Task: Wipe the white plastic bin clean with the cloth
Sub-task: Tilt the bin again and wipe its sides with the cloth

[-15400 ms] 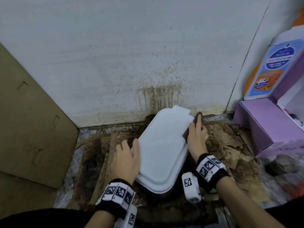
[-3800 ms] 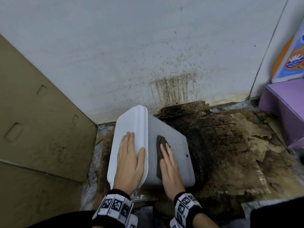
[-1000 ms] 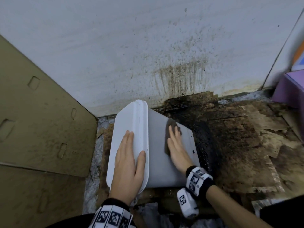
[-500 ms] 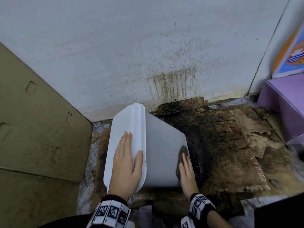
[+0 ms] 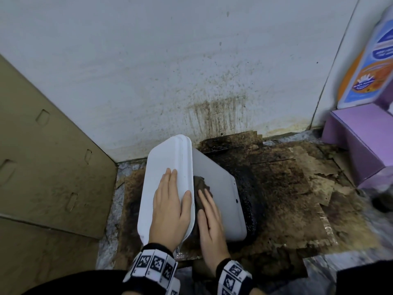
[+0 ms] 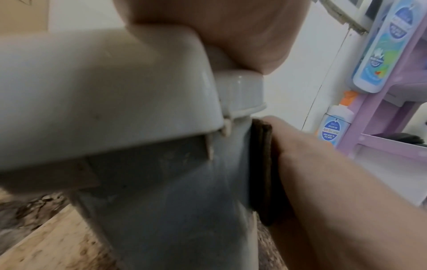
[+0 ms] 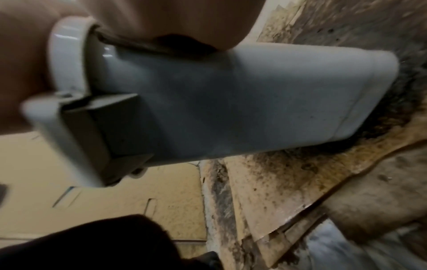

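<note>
Here: one bin, one cloth; left hand flat on lid, right hand flat-pressing cloth.

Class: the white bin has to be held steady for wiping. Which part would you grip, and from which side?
Probably the white bin's lid end, from above: the bin is tipped, and the lid's overhanging edge lets a thumb hook over it. The left hand lies there, leaving the side wall free for the cloth under the right hand.

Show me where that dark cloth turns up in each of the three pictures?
Head: cloth at centre, under the right hand, on the bin's side.
Left wrist: right of centre, between bin and hand.
Right wrist: top, a dark strip.
Shared landmark: the white bin.
</note>
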Tool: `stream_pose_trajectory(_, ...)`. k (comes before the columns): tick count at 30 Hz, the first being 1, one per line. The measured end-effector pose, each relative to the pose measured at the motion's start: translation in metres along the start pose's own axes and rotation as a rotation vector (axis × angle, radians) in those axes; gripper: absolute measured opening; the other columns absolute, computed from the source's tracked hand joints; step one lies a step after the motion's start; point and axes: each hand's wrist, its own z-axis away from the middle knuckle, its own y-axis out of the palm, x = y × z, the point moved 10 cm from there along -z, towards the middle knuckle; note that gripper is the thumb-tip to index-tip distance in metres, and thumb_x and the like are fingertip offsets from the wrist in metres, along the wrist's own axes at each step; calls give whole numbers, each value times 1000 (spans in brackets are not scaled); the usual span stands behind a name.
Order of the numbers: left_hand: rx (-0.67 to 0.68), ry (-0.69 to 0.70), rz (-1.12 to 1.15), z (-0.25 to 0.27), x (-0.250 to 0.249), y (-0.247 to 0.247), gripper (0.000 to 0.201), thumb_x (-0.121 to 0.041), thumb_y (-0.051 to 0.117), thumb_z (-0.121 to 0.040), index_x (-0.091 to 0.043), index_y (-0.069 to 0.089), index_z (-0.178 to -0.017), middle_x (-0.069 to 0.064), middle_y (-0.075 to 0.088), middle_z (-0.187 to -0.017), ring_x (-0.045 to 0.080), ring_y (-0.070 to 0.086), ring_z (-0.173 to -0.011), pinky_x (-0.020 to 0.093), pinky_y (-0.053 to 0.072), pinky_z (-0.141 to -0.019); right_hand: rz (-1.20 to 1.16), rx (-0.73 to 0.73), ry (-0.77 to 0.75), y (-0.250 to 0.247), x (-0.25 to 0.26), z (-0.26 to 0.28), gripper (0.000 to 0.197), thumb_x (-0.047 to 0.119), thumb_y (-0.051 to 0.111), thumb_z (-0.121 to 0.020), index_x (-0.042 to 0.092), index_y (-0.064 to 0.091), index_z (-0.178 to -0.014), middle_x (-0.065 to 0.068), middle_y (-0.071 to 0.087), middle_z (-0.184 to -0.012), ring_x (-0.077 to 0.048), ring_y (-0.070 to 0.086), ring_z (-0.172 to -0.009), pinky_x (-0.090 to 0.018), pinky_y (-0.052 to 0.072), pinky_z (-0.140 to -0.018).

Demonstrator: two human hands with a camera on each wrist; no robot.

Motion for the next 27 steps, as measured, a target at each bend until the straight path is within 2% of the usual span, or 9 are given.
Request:
stream_pose_trajectory(5,17,-18,9,1,-5,0,69,-50,28,-100,-25,10,-162,-7,7,-170,9,6,-157,28,4,-125,-8,-70,158,-31,-66,-1,41,31,33,-108,47,34,-146,21,27,-161,7,18,-148,-26,12,-125)
stream_pose_trajectory(8,23,-25,17,2,-5,-2,68,-49,29,-101,-25,8,-162,-8,6,-170,8,5,-156,32,6,-127,24,-124,356,-57,-120,8,41,28,33,-108,41,31,-147,6,25,-165,-8,19,-152,-28,11,-124)
stream_pose_trajectory(11,19,-26,-1,2,-5,-1,64,-44,33,-106,-26,8,-162,-7,7,-171,10,7,-157,31,5,-127,25,-160,478,-68,-143,17,45,27,35,-108,30,33,-153,1,26,-165,-16,21,-152,-26,11,-122)
stream_pose_trajectory(13,15,-25,-9,2,-6,0,63,-40,35,-107,-25,8,-162,-5,8,-171,12,8,-157,29,4,-126,-20,-188,491,-65,-135,16,45,24,35,-108,26,36,-153,2,28,-164,-17,22,-152,-24,12,-120)
stream_pose_trajectory(15,11,-19,-1,2,-9,0,62,-40,34,-107,-25,9,-162,-5,8,-171,12,8,-156,28,4,-125,-62,-202,449,-57,-115,11,43,22,37,-108,25,40,-151,3,30,-162,-15,23,-151,-30,12,-124)
stream_pose_trajectory(18,19,-24,15,1,-10,2,62,-38,35,-107,-25,8,-162,-5,6,-171,11,6,-157,30,4,-126,-75,-177,302,-39,-71,0,41,21,40,-107,30,45,-147,8,35,-159,-8,27,-148,-30,16,-124)
stream_pose_trajectory(22,31,-17,8,0,-13,5,68,-49,26,-102,-25,6,-162,-6,4,-171,9,3,-157,36,7,-128,-55,-171,113,-24,-21,-9,38,25,44,-106,36,52,-141,17,45,-151,2,34,-142,-27,26,-120)
stream_pose_trajectory(25,40,-21,11,1,-17,6,67,-50,25,-102,-27,5,-162,-9,2,-171,7,1,-156,37,6,-129,-68,-215,118,-33,-12,-11,34,25,44,-106,36,55,-136,17,55,-140,2,46,-134,-31,36,-117)
stream_pose_trajectory(27,46,-27,16,2,-19,7,63,-46,28,-106,-28,5,-162,-9,1,-171,7,0,-156,36,5,-128,-209,-258,199,-44,-13,-12,31,25,45,-106,36,59,-131,17,62,-132,0,54,-126,-36,42,-114)
